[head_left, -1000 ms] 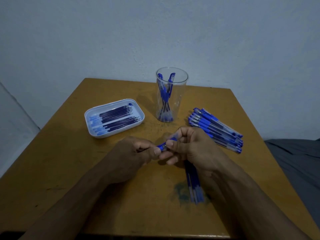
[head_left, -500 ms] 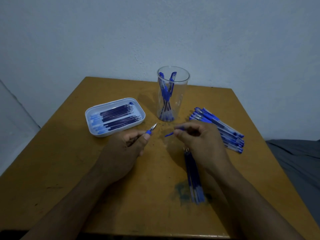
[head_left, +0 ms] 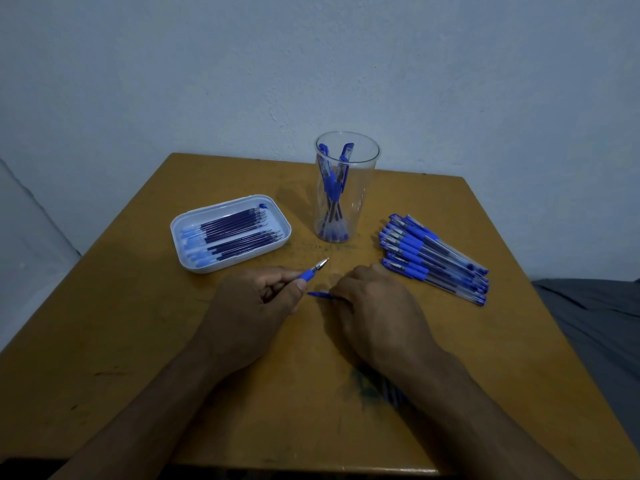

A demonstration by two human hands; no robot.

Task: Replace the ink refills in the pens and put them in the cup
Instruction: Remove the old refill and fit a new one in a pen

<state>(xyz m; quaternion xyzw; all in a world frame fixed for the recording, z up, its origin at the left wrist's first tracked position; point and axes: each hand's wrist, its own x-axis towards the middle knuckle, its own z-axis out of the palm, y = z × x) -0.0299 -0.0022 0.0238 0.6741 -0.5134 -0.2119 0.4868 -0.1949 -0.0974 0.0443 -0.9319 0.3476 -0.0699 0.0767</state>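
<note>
At the centre of the frame the left hand [head_left: 254, 306] grips a blue pen [head_left: 313, 270], fingers curled round its barrel, the silver tip pointing toward the upper right. Just right of it the right hand [head_left: 375, 308] pinches a small blue pen part [head_left: 320, 294] low over the table [head_left: 138, 341]; its fingertips are hidden. Above the hands stands the clear cup [head_left: 346, 188], upright, with several blue pens inside. At left centre a white tray [head_left: 180, 230] holds dark ink refills [head_left: 235, 237] lying side by side. At right centre a pile of pens [head_left: 433, 258] lies on the wood, just beside the right hand.
</note>
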